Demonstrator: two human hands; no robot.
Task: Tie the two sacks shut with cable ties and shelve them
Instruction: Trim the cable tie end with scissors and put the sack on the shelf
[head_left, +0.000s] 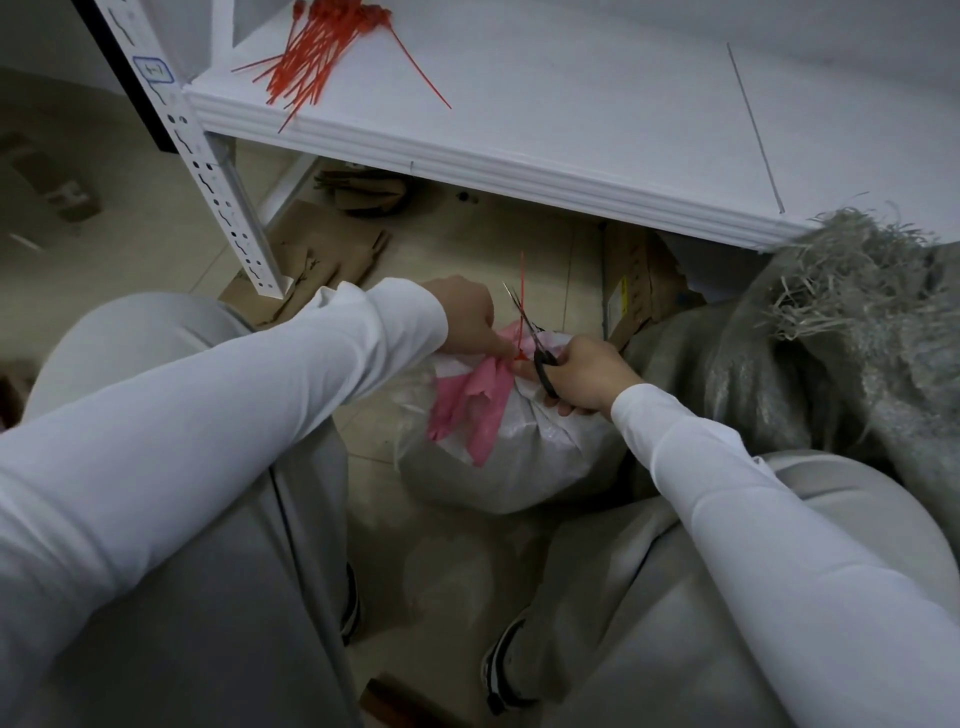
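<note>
While crouched over a white sack (498, 457) on the floor (130, 208) between the knees: left hand (465, 317) curled shut, pinching the gathered pink neck (475, 400) of the sack just below a red cable tie (521, 322), tail of the tie sticking straight up between the hands. Just right of that, right hand (584, 376) closed through the black handles of scissors (535, 338), blades parted and angled up beside the tie's tail, close to it; cannot tell whether touching. Beyond and above the left hand, a loose bundle of red cable ties (311, 57) lying on the white shelf (545, 104). Right of the right hand, a grey woven sack (810, 374), frayed mouth (852, 270) open, leaning against the shelf edge.
</note>
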